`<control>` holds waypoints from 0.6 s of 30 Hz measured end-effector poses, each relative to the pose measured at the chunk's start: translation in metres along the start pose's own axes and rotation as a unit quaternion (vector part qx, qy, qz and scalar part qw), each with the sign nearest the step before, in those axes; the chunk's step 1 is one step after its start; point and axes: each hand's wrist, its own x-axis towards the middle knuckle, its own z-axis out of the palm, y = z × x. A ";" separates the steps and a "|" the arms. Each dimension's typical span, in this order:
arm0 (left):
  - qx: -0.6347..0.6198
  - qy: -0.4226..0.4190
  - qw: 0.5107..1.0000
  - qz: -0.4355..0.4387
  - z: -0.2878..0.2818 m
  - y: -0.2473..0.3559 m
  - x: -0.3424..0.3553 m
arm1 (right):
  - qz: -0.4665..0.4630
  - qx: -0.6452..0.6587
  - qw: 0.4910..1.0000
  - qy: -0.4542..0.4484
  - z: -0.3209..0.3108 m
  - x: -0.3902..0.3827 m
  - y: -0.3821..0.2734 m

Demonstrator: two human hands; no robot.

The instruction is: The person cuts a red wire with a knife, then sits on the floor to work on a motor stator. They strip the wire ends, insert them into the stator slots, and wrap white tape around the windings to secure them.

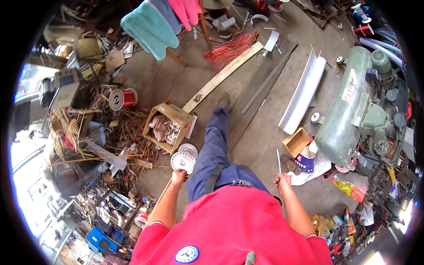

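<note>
My left hand (179, 176) is closed around what looks like a thin tan stick (162, 198) that runs down toward the lower left. Just beyond it, white plastic spools (183, 162) lie low by my left leg. My right hand (282, 181) grips a thin white rod (278, 160) pointing forward. Near that hand are brown stacked discs (291, 165), an open cardboard box (295, 142) and a blue-and-white tub (304, 163) on white sheeting. One dark-trousered leg of mine is stretched forward over the concrete floor.
A green compressor (342, 115) occupies the right. Long white channels (300, 97), dark strips (267, 81) and a pale plank (221, 79) lie ahead, with a box of tangled material (168, 128), red wires (225, 51) and a rack of gloves (150, 28). Scrap piles fill the left.
</note>
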 end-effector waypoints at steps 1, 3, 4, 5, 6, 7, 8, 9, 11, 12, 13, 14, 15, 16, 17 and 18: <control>-0.010 0.003 1.000 -0.008 0.004 0.006 0.021 | 0.025 0.007 1.000 0.014 0.001 -0.001 -0.009; 0.080 -0.023 0.996 0.001 0.006 0.056 0.045 | 0.067 0.032 0.997 0.019 0.008 -0.003 -0.039; 0.124 -0.037 0.992 0.003 0.010 0.084 0.059 | 0.084 0.051 0.995 0.009 0.011 -0.006 -0.058; 0.130 -0.037 0.989 0.057 0.017 0.110 0.083 | 0.102 0.075 0.992 -0.005 0.021 -0.005 -0.077; 0.135 -0.036 0.984 0.110 0.022 0.136 0.107 | 0.098 0.088 0.991 -0.012 0.031 -0.002 -0.100; 0.154 -0.033 0.976 0.149 0.033 0.182 0.117 | 0.093 0.106 0.990 -0.016 0.045 0.005 -0.124; 0.171 -0.031 0.967 0.187 0.049 0.233 0.116 | 0.087 0.121 0.989 -0.020 0.058 0.013 -0.148; 0.191 -0.032 0.958 0.210 0.063 0.272 0.124 | 0.066 0.142 0.987 -0.030 0.070 0.020 -0.169; 0.209 -0.044 0.942 0.258 0.097 0.349 0.130 | 0.067 0.214 0.973 -0.056 0.111 0.027 -0.221; 0.204 -0.054 0.936 0.281 0.116 0.383 0.128 | 0.068 0.250 0.963 -0.068 0.128 0.036 -0.238; 0.212 -0.071 0.938 0.266 0.136 0.408 0.133 | 0.089 0.256 0.956 -0.111 0.139 0.054 -0.247; 0.217 -0.088 0.939 0.251 0.155 0.429 0.144 | 0.110 0.260 0.947 -0.155 0.149 0.075 -0.256; 0.223 -0.103 0.940 0.236 0.172 0.443 0.162 | 0.129 0.265 0.935 -0.199 0.162 0.096 -0.263; 0.252 -0.106 0.932 0.238 0.187 0.451 0.186 | 0.134 0.263 0.934 -0.203 0.177 0.117 -0.267; 0.279 -0.109 0.924 0.240 0.205 0.452 0.217 | 0.137 0.261 0.933 -0.207 0.195 0.140 -0.270; 0.303 -0.109 0.916 0.240 0.218 0.447 0.245 | 0.141 0.255 0.932 -0.215 0.215 0.160 -0.276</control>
